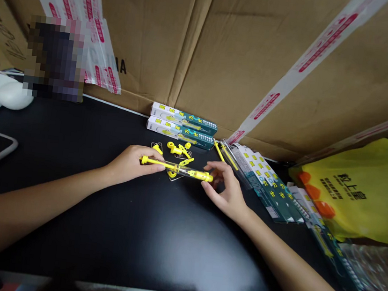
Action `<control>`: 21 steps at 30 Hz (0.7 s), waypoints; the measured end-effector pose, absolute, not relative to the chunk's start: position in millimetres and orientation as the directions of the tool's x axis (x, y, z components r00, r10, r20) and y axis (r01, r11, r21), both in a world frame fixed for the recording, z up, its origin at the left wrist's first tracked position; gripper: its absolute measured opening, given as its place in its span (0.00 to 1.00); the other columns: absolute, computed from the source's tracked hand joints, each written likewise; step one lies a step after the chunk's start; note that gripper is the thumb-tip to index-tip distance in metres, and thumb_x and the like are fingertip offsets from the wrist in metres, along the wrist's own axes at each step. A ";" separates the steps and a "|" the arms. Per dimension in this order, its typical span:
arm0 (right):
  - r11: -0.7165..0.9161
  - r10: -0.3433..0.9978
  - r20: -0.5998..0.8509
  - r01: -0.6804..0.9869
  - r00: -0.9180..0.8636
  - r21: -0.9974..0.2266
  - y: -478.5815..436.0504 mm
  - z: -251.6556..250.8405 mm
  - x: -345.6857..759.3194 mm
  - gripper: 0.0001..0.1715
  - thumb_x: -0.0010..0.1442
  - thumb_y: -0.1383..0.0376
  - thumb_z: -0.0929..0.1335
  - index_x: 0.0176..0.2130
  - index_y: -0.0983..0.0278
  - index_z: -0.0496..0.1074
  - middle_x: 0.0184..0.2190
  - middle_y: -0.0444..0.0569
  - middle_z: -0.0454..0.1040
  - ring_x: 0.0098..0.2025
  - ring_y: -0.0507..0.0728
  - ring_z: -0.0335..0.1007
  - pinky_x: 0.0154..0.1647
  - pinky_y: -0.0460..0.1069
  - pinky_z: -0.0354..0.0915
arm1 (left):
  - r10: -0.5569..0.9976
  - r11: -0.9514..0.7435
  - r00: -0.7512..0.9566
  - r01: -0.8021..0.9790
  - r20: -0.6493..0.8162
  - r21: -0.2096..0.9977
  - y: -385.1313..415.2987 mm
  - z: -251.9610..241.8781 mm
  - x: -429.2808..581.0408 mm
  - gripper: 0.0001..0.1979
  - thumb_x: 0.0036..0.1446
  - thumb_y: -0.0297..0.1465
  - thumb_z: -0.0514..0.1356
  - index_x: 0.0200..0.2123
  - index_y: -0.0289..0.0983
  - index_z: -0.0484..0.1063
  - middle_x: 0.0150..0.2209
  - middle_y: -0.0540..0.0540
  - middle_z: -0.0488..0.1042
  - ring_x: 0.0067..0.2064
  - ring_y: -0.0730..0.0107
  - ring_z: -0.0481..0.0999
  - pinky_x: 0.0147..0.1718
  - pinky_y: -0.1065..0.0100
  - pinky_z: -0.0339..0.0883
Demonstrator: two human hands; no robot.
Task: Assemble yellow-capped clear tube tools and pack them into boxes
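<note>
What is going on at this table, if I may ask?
A person's left hand holds one end of a clear tube with yellow parts above the black table; the right hand is at its other end. Loose yellow pieces lie just beyond, with two printed boxes behind them.

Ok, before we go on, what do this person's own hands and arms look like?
The left hand and right hand are ungloved. The left forearm and right forearm look slim and bare, with no watch, bracelet or cable visible. Any rings are too small to tell.
</note>
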State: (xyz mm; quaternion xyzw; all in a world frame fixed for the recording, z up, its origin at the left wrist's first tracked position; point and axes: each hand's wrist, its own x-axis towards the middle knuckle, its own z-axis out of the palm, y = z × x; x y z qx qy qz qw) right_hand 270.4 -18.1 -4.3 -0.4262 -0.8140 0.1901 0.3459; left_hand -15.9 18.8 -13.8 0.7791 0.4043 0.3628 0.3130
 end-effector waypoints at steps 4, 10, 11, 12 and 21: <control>0.515 0.857 0.364 0.621 -0.365 -0.591 -16.6 -3.0 274.3 0.10 0.63 0.60 0.63 0.44 0.60 0.61 0.36 0.49 0.67 0.29 0.53 0.63 0.26 0.48 0.61 | 0.859 -0.476 0.406 0.404 0.313 0.782 18.7 -14.0 -16.1 0.11 0.53 0.38 0.62 0.36 0.38 0.77 0.37 0.48 0.79 0.38 0.68 0.77 0.38 0.69 0.70; 0.528 0.847 0.301 0.634 -0.438 -0.564 -14.9 -0.9 276.1 0.12 0.66 0.58 0.58 0.34 0.61 0.63 0.27 0.46 0.66 0.28 0.54 0.63 0.30 0.49 0.59 | 0.853 -0.479 0.416 0.386 0.315 0.788 19.0 -13.9 -16.1 0.11 0.53 0.38 0.62 0.35 0.37 0.76 0.36 0.48 0.79 0.36 0.69 0.76 0.36 0.71 0.68; 0.527 0.846 0.290 0.628 -0.447 -0.573 -14.9 -1.5 276.0 0.12 0.66 0.58 0.59 0.34 0.61 0.63 0.27 0.46 0.67 0.28 0.54 0.63 0.30 0.49 0.59 | 0.854 -0.474 0.419 0.384 0.308 0.793 19.0 -14.0 -16.2 0.11 0.53 0.38 0.62 0.35 0.37 0.76 0.35 0.48 0.78 0.36 0.70 0.76 0.35 0.71 0.68; 0.523 0.848 0.283 0.621 -0.448 -0.583 -15.0 -2.3 275.9 0.12 0.66 0.58 0.59 0.35 0.61 0.62 0.27 0.46 0.67 0.28 0.54 0.64 0.30 0.49 0.59 | 0.856 -0.466 0.422 0.382 0.298 0.798 19.1 -14.1 -16.3 0.11 0.54 0.38 0.62 0.35 0.37 0.76 0.35 0.48 0.78 0.35 0.70 0.76 0.35 0.71 0.68; 0.509 0.849 0.255 0.589 -0.463 -0.628 -19.5 -9.8 271.3 0.10 0.66 0.57 0.60 0.37 0.60 0.61 0.27 0.45 0.66 0.28 0.54 0.63 0.29 0.48 0.59 | 0.888 -0.395 0.385 0.356 0.253 0.847 16.2 -10.5 -13.6 0.13 0.50 0.37 0.64 0.38 0.37 0.72 0.29 0.52 0.71 0.27 0.76 0.68 0.26 0.74 0.62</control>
